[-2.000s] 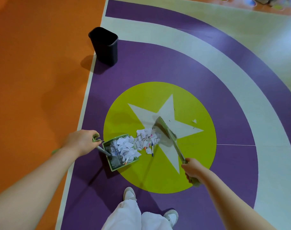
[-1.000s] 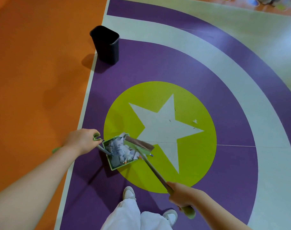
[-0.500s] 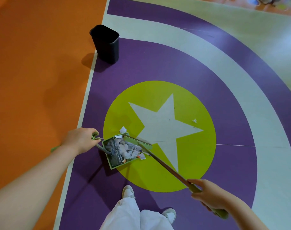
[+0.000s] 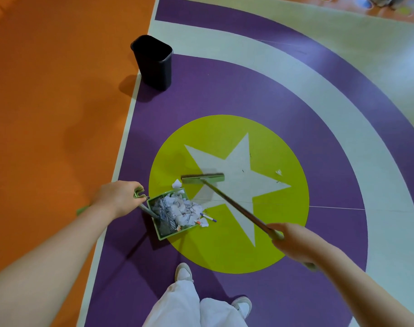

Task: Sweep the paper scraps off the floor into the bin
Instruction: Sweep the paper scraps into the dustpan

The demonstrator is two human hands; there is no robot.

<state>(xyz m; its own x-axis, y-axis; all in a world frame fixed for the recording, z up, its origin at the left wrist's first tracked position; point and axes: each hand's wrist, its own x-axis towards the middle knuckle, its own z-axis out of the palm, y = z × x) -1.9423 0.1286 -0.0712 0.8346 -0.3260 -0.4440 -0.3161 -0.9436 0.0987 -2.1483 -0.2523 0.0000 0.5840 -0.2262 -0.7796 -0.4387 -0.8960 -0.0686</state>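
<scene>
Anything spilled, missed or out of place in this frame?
Yes. A pen and a scrap lie at the dustpan lip, another scrap sits just beyond it, and a stray scrap remains on the star's right arm, away from the broom head.

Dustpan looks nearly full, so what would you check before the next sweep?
1. Left hand grips the dustpan handle: ok.
2. Right hand grips the broom handle: ok.
3. Dustpan mouth flat against the floor: cannot tell.
4. All scraps inside the dustpan: not ok; one scrap lies beside its far edge, another and a pen at its mouth.
5. Rest of the floor clean: not ok; a stray scrap sits near the star's right point.
6. Bin upright and open: ok.
</scene>
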